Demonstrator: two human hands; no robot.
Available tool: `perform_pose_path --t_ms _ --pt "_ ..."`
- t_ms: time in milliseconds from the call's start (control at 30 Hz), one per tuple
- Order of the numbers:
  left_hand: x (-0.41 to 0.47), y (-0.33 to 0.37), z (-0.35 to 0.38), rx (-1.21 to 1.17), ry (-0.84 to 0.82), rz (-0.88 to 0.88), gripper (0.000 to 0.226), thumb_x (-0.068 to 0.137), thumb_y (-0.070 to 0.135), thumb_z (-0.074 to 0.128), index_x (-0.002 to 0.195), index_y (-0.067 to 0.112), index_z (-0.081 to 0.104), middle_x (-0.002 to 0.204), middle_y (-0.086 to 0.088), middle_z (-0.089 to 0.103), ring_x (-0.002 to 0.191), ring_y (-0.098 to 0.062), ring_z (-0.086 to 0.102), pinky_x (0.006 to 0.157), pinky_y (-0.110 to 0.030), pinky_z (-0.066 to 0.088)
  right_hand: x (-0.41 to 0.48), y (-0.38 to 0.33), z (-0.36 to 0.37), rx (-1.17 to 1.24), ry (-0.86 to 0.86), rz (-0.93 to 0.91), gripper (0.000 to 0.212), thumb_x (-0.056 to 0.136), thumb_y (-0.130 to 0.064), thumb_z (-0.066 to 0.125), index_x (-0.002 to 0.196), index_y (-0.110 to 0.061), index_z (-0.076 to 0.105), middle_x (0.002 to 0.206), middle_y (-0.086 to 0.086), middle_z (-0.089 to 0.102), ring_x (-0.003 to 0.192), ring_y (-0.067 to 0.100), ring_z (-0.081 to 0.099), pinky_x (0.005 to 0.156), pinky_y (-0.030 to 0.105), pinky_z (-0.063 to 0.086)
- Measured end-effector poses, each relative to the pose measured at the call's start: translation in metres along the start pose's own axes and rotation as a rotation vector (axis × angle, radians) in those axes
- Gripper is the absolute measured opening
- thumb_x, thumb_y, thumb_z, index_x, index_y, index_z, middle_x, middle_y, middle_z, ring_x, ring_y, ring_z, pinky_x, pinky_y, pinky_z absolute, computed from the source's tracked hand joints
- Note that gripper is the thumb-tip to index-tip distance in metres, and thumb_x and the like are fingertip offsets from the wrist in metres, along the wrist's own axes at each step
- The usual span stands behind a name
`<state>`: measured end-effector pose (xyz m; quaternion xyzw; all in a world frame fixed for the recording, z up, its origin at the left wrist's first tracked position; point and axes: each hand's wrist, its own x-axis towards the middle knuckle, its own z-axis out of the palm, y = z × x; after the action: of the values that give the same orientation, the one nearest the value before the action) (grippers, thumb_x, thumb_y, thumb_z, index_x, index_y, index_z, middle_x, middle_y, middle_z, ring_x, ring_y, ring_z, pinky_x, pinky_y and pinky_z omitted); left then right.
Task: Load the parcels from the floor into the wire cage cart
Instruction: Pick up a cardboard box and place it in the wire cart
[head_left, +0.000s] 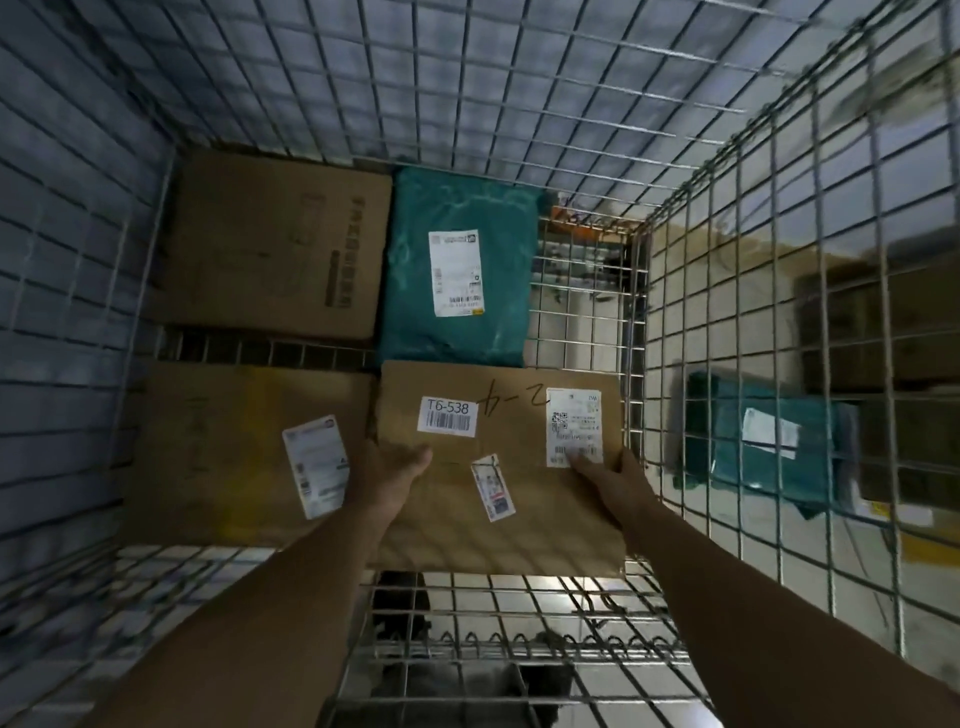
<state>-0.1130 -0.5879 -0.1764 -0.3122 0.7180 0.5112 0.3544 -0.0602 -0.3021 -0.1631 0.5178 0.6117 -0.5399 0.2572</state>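
Wire mesh closed the view on every side, with pale tiles showing through the base of the wire cage cart (727, 260). Both hands held a brown box (498, 525) marked T6-538 low in the near right part of the cage. The left hand (397, 467) gripped its left edge with the thumb on top, and the right hand (613, 475) clasped its right edge, close to the mesh wall. Whether the box rested on the base I could not tell.

Three parcels lay loaded: a labelled carton (218, 452) just beside it on the left, a teal bag (410, 322) just beyond, and a plain carton (275, 244) in the far left corner. Outside the right wall a teal parcel (769, 467) lay on the floor (727, 545) near some dark cartons, so the job looked perhaps half done. Open base showed in the far right corner and along the near edge, but little room on the box's right.
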Motion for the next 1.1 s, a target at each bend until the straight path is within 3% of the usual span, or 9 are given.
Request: perform_pose_path --t_ms 67,233,367,533,667,767,900,1000,1100 --pt "0.004 -0.011 0.005 0.041 0.002 0.020 0.035 0.091 0.034 0.076 0.122 0.028 0.060 0.108 0.011 0.064 0.113 -0.020 0.062 0.101 -0.039 0.046 0.009 0.004 0.002 0.005 -0.011 -0.025 0.068 0.078 -0.035 0.088 0.132 -0.019 0.050 0.106 -0.002 0.068 0.094 0.020 0.069 0.072 0.036 0.058" --pt "0.003 -0.020 0.011 0.167 0.183 0.143 0.056 0.088 0.041 0.077 0.132 0.015 0.055 0.115 0.005 0.062 0.111 -0.022 0.060 0.095 -0.041 0.049 0.026 0.019 0.004 0.028 0.006 -0.048 0.072 0.077 -0.035 0.089 0.136 -0.022 0.050 0.116 0.000 0.068 0.108 0.027 0.067 0.099 0.050 0.055" --pt "0.007 -0.014 0.007 0.282 0.310 0.189 0.063 0.089 0.040 0.076 0.139 0.014 0.049 0.126 -0.006 0.058 0.113 -0.029 0.058 0.095 -0.048 0.050 0.024 0.028 0.015 0.095 -0.016 -0.054 0.079 0.072 -0.045 0.089 0.138 -0.023 0.053 0.125 0.002 0.069 0.112 0.027 0.066 0.102 0.052 0.053" --pt "0.020 -0.015 -0.003 0.345 0.272 0.107 0.061 0.085 0.049 0.076 0.127 0.011 0.054 0.124 -0.011 0.059 0.110 -0.036 0.063 0.093 -0.055 0.054 0.025 0.027 0.021 0.087 -0.019 -0.057 0.070 0.075 -0.044 0.089 0.134 -0.026 0.056 0.123 0.000 0.070 0.113 0.027 0.067 0.102 0.052 0.054" --pt "0.023 -0.014 -0.003 0.351 0.254 0.065 0.066 0.085 0.047 0.077 0.133 0.009 0.053 0.127 -0.013 0.059 0.111 -0.036 0.062 0.093 -0.049 0.053 0.024 0.023 0.020 0.009 0.014 -0.071 0.068 0.076 -0.048 0.087 0.132 -0.026 0.056 0.120 -0.002 0.071 0.110 0.025 0.069 0.099 0.050 0.056" --pt "0.015 -0.009 0.001 0.393 0.268 0.037 0.068 0.088 0.044 0.074 0.137 0.004 0.048 0.133 -0.018 0.053 0.114 -0.037 0.059 0.091 -0.048 0.052 0.024 0.017 0.023 -0.114 0.066 -0.089 0.086 0.066 -0.063 0.082 0.136 -0.024 0.050 0.127 0.002 0.068 0.116 0.030 0.065 0.101 0.053 0.053" --pt "-0.008 0.014 -0.005 0.767 0.367 0.211 0.045 0.096 0.044 0.063 0.125 0.011 0.055 0.127 -0.016 0.057 0.109 -0.034 0.061 0.087 -0.045 0.054 0.001 -0.009 0.022 -0.377 0.151 -0.140 0.069 0.091 -0.048 0.069 0.142 -0.009 0.043 0.134 0.012 0.062 0.121 0.035 0.061 0.101 0.050 0.052" --pt "-0.034 0.054 -0.018 1.165 0.253 0.490 0.041 0.099 0.048 0.050 0.130 0.020 0.054 0.137 -0.009 0.053 0.123 -0.028 0.053 0.101 -0.049 0.048 -0.039 -0.049 0.008 -0.822 0.175 -0.365 0.071 0.095 -0.061 0.046 0.146 -0.012 0.043 0.140 0.013 0.058 0.125 0.034 0.057 0.103 0.045 0.047" --pt "-0.070 0.125 -0.024 1.372 0.135 0.527 0.061 0.105 0.053 0.037 0.155 0.019 0.034 0.166 -0.007 0.027 0.152 -0.027 0.026 0.123 -0.054 0.021 -0.090 -0.114 -0.014 -1.151 0.139 -0.573 0.071 0.103 -0.059 0.034 0.157 -0.014 0.032 0.163 0.011 0.035 0.148 0.031 0.035 0.121 0.046 0.029"
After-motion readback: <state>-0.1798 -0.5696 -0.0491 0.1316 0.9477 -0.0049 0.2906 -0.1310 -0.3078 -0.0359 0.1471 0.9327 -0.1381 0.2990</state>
